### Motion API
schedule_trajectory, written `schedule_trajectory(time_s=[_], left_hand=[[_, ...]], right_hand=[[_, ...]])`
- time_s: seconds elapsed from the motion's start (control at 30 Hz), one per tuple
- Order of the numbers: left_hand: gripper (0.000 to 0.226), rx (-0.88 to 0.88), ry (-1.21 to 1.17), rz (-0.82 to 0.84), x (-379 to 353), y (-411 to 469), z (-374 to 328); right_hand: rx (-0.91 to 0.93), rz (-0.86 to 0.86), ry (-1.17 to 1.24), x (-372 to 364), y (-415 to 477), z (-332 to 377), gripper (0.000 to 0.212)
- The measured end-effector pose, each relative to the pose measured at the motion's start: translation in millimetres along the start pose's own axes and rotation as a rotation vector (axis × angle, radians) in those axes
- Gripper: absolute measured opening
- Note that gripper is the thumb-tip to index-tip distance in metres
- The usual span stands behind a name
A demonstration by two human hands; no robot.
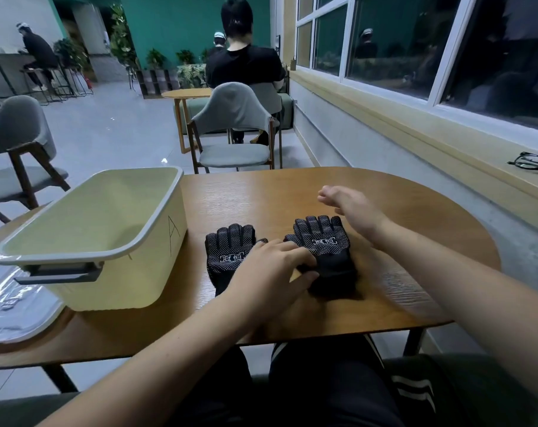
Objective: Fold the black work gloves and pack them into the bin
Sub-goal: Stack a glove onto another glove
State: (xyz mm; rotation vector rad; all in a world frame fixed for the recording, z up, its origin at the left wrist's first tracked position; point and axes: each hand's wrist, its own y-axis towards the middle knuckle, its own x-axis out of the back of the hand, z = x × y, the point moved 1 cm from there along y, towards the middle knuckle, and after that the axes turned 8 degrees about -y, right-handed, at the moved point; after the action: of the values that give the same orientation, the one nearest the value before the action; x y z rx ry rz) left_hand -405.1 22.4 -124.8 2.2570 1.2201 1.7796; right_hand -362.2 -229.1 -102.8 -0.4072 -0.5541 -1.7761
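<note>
Your left hand (pixel 273 269) pinches the right glove (pixel 323 241), likely soft and light; your right hand (pixel 350 208) hovers slack, so grasp cuff and tips.

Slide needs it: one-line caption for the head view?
Two black gloves lie on the table beside the empty bin; left hand grips the right glove, right hand hovers open.

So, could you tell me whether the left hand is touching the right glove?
Touching: the head view shows the left hand pinching the right glove at its cuff.
</note>
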Motion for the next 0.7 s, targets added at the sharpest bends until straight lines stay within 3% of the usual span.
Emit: schedule_trajectory(time_s=[0.07,0.23,0.47,0.57,0.7], left_hand=[[0.032,0.013,-0.019,-0.019,8,-5,5],[0.028,0.063,-0.045,-0.063,32,-26,21],[0.036,0.102,-0.031,-0.122,47,-72,42],[0.034,0.137,-0.038,-0.169,45,-90,49],[0.033,0.128,-0.045,-0.139,43,-109,54]], right_hand=[[0.073,0.030,-0.178,-2,-13,5,0.031],[0.295,0.074,-0.590,-9,-57,10,0.034],[0.477,-0.123,-0.664,-30,-117,-13,0.030],[0.493,-0.212,-0.712,-35,-131,-17,0.032],[0.448,-0.195,-0.672,-41,-139,-25,0.035]])
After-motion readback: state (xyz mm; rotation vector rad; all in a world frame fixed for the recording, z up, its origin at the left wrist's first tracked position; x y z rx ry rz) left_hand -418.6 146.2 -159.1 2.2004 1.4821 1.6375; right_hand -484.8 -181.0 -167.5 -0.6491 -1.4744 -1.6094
